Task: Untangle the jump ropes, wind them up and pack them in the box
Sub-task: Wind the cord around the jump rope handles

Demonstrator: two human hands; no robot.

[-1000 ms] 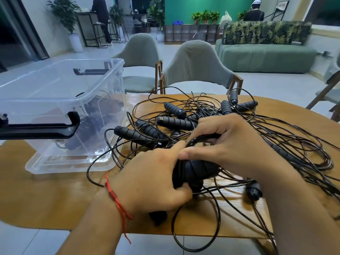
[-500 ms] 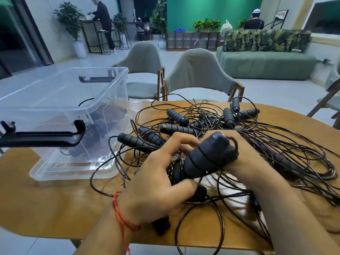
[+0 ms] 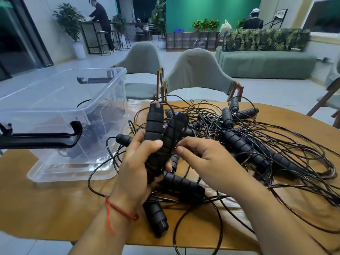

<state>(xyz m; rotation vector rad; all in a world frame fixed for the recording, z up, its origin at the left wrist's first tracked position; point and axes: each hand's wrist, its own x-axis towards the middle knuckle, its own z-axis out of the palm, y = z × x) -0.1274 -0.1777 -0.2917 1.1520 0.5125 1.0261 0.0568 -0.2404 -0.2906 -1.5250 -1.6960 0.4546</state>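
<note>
My left hand grips two black ribbed jump-rope handles held upright together above the table, thin cord wrapped around their lower part. My right hand is beside them, its fingers curled and pinching the thin black cord at the handles. A tangle of black jump ropes with several handles covers the wooden table to the right. The clear plastic box stands at the left with some dark wound ropes inside.
The box has black latch handles on its ends. Loose handles and cord loops lie near the table's front edge. Two grey chairs stand behind the table. A green sofa and people are far back.
The pair of handles has been raised from lying low across my hands to standing upright in my left hand. My right hand came off the handles and now pinches the cord.
</note>
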